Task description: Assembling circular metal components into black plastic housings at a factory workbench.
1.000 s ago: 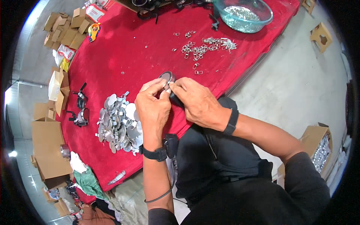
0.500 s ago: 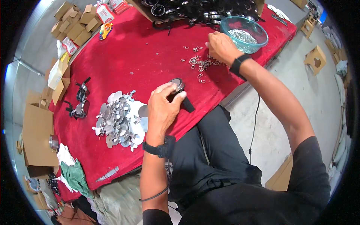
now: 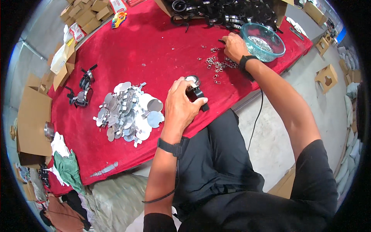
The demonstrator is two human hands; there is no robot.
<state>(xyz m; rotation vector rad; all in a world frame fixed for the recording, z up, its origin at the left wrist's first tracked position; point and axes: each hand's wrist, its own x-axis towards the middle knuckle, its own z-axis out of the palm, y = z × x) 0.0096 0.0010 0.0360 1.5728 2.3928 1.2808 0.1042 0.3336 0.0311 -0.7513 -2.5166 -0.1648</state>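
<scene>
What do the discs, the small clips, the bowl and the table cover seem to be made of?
Discs: probably sheet metal; thin, smooth and silvery.
Small clips: likely bent metal; bright silvery glints.
Bowl: see-through, teal-tinted, glossy; glass or plastic, I can't tell.
Table cover: apparently fabric; matte red, without glare.

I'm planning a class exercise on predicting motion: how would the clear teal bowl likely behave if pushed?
The bowl would probably slide before tipping, since it looks wide and low, with small silver pieces lying in it. Its even, round rim suggests stiff walls. The red cloth beneath might drag or wrinkle.
</scene>
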